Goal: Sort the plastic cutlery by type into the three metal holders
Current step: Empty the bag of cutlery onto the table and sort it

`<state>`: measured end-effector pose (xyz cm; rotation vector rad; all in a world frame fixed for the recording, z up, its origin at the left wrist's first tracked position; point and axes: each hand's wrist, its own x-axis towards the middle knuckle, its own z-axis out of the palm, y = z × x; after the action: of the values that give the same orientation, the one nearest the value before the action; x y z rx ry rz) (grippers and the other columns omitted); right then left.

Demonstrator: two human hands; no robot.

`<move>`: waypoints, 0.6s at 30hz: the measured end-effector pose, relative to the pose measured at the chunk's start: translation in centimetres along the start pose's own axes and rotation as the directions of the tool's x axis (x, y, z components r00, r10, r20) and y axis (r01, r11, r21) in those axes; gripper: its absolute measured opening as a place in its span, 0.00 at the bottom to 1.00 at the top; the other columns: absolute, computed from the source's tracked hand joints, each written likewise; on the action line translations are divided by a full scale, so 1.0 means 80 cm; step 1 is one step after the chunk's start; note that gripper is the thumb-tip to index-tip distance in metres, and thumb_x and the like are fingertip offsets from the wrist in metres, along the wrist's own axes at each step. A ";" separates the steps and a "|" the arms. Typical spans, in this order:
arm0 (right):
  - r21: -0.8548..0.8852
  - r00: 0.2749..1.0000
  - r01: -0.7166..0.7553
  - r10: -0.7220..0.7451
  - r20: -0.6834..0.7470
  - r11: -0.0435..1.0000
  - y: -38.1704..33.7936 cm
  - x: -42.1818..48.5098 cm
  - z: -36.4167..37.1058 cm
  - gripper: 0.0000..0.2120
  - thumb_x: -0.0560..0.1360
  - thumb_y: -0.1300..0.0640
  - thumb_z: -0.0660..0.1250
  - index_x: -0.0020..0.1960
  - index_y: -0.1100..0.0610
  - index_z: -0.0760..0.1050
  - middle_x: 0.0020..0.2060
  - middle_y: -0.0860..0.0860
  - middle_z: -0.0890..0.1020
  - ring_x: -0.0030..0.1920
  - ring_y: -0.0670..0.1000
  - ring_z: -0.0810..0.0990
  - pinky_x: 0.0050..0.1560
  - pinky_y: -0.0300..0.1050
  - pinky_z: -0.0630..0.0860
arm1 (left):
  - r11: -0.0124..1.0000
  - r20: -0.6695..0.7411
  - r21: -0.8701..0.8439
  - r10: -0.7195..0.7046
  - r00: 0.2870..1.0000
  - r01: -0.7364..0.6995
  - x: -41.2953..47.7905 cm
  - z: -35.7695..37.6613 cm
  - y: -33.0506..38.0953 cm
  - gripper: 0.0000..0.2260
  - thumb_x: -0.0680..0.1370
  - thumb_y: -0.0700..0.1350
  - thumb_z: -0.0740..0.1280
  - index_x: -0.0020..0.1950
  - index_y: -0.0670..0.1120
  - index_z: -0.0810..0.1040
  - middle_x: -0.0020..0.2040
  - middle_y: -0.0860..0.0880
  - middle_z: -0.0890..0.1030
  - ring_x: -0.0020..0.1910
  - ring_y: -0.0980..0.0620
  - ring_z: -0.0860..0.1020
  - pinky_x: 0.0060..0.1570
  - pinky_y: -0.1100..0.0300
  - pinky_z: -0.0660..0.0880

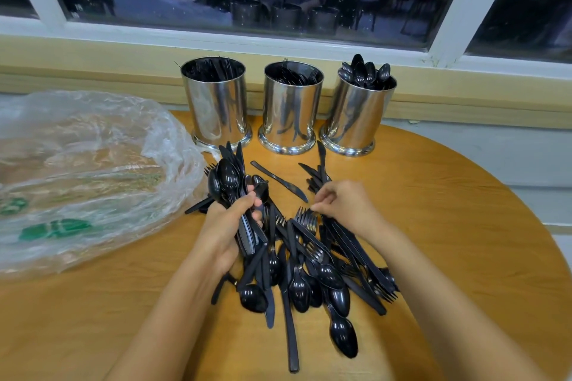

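Sorting under way
Left grip (229,226) clutches black plastic spoons (227,176); right grip (343,204) seemingly pinches a black fork (305,217); next: one-o'clock shiny steel holder (356,117).

We lose the plastic bag (86,170) off the counter's (448,226) left side. The left grip (226,226) covers its spoon bundle's (227,178) handles. We cannot tell whether the right grip (343,204) pinches anything, nor what fills the left holder (216,108).
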<state>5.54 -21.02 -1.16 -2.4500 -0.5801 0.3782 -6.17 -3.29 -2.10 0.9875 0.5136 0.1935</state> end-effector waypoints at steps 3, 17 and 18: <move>-0.073 1.000 0.000 -0.001 -0.003 0.997 0.004 0.000 0.014 0.10 0.72 0.48 0.74 0.43 0.55 0.79 0.36 0.47 0.78 0.38 0.45 0.76 0.45 0.44 0.78 | 1.000 0.010 0.021 -0.016 1.000 0.015 -0.003 0.004 -0.005 0.03 0.79 0.38 0.66 0.49 0.44 0.78 0.37 0.47 0.76 0.29 0.54 0.73 0.35 0.58 0.73; -0.074 0.998 0.017 -0.022 -0.067 0.997 -0.021 0.031 0.003 0.06 0.73 0.54 0.73 0.43 0.51 0.76 0.37 0.47 0.80 0.38 0.47 0.79 0.43 0.46 0.78 | 1.000 -0.021 -0.008 -0.030 0.999 0.029 -0.008 -0.001 0.000 0.06 0.79 0.38 0.67 0.56 0.42 0.78 0.36 0.49 0.80 0.30 0.54 0.74 0.37 0.58 0.75; 0.023 0.993 0.039 -0.036 -0.108 0.999 -0.023 0.034 -0.006 0.06 0.74 0.56 0.73 0.42 0.51 0.76 0.36 0.46 0.79 0.36 0.45 0.78 0.43 0.46 0.78 | 0.999 -0.021 -0.008 -0.033 0.999 0.033 -0.008 -0.002 0.000 0.06 0.79 0.38 0.67 0.55 0.42 0.78 0.36 0.49 0.80 0.30 0.54 0.74 0.37 0.58 0.75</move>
<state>7.49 -18.60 -0.08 -2.4152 -0.5708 0.2349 -6.81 -3.43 -1.94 0.9697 0.5478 0.1768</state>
